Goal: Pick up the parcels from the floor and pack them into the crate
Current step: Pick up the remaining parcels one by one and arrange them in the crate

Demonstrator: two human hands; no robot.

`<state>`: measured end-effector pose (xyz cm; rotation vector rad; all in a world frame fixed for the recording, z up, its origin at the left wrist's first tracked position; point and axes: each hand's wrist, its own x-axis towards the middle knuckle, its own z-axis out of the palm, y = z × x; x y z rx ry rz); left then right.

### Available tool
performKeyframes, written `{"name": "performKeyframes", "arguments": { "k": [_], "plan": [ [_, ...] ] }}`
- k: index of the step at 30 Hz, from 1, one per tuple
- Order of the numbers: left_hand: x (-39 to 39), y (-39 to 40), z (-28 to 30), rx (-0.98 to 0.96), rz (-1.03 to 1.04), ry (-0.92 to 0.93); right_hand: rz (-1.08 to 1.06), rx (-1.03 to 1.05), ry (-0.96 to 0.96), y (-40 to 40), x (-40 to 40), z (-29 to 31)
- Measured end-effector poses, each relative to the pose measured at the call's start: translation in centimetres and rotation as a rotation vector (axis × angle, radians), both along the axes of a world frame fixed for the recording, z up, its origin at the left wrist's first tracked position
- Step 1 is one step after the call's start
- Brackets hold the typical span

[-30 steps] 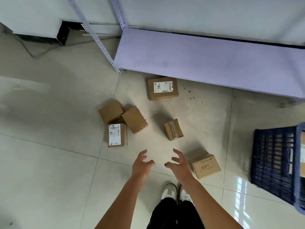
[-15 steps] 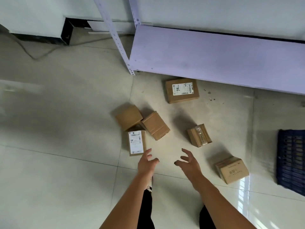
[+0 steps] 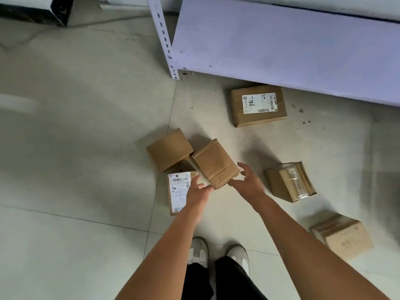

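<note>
Several brown cardboard parcels lie on the tiled floor. A plain tilted parcel (image 3: 215,162) rests in the middle, leaning on a flat labelled parcel (image 3: 178,191) and beside another plain parcel (image 3: 170,149). My left hand (image 3: 198,192) is open at its near left corner, over the labelled parcel. My right hand (image 3: 249,180) is open at its near right corner, fingers spread and touching or nearly touching the edge. A taped parcel (image 3: 290,181) sits to the right, a printed parcel (image 3: 344,236) at the lower right, and a labelled parcel marked 98LL (image 3: 257,105) by the shelf. The crate is out of view.
A pale lilac metal shelf (image 3: 281,42) with a perforated upright (image 3: 164,37) stands at the back, low over the floor. A dark box (image 3: 58,11) sits at the upper left. My two white shoes (image 3: 216,254) stand below the hands.
Both hands have reached forward and down to the tilted middle parcel. The view has moved closer and shifted left, so the blue crate has left the frame on the right.
</note>
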<state>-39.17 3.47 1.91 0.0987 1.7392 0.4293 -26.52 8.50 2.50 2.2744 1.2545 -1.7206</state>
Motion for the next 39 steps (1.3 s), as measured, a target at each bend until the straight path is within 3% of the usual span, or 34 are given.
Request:
{"name": "performKeyframes", "arguments": {
  "k": [4, 7, 13, 20, 30, 39],
  "plan": [
    [1.0, 2.4, -5.3, -0.055, -0.060, 0.033, 0.118, 0.003, -0.058, 2.7, -0.4, -5.2],
    [1.6, 3.8, -7.5, -0.071, 0.006, 0.006, 0.193, -0.039, -0.074, 3.7, -1.0, -7.8],
    [1.7, 5.9, -5.1, -0.023, 0.029, -0.011, 0.055, -0.110, -0.044, 3.0, -1.7, -6.0],
    [1.7, 5.3, 8.1, 0.040, -0.010, -0.039, -0.113, -0.071, 0.010, 1.8, -0.4, 7.2],
    [3.0, 1.0, 33.5, 0.163, -0.090, -0.107, -0.229, 0.059, 0.073, -2.4, 3.4, 34.1],
    [12.6, -4.5, 48.3, 0.312, -0.190, -0.179, -0.420, 0.161, 0.166, -10.7, 13.2, 49.7]
  ]
}}
